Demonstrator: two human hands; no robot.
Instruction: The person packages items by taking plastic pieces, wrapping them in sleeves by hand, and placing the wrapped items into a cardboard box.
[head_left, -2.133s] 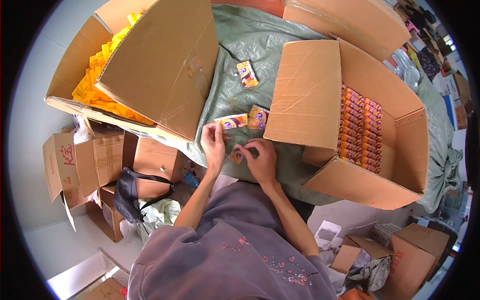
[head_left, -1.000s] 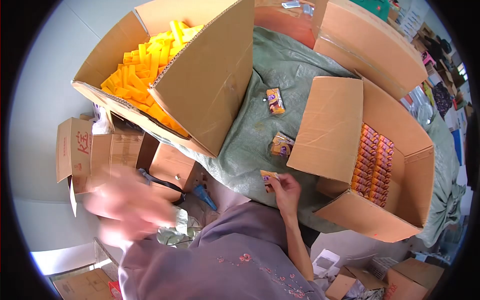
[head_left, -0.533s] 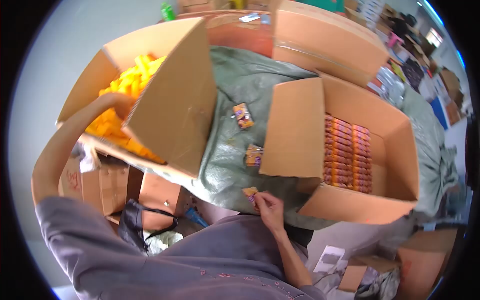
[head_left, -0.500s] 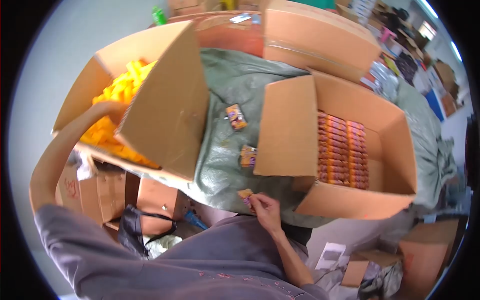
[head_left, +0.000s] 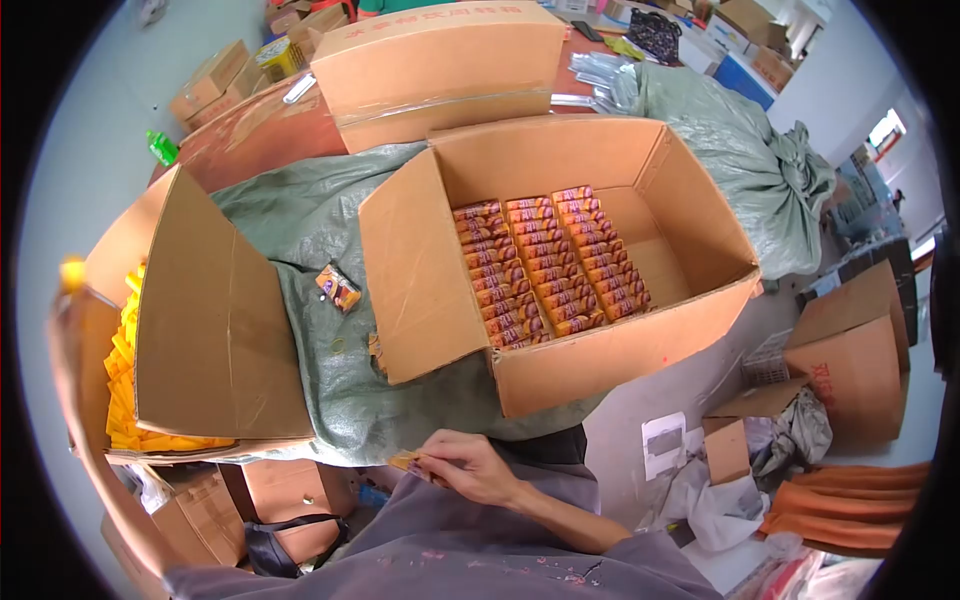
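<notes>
— At the near edge of the green sheet (head_left: 345,410), what has your right hand (head_left: 472,470) got?
— I've got it closed on a small packet (head_left: 404,460), orange as far as I can see. Just one end pokes out past my fingertips; the rest is covered.
— And your left hand (head_left: 68,310)?
— That one's out by the outer edge of the left box (head_left: 220,350), gripping a yellow strip (head_left: 72,272) that shows above my fingers. It's all blurred, so I can't tell how each finger sits.
— What's inside that box?
— A loose heap of yellow strips (head_left: 123,400), lots of them.
— Any other packets on the sheet?
— One loose packet (head_left: 338,288) lies between the two boxes, and a half-hidden packet (head_left: 376,352) peeks out beside the flap (head_left: 415,270) of the right box (head_left: 630,350).
— And in the right box?
— I see orange packets (head_left: 550,262) lined up in three rows, nearer the flap side.
</notes>
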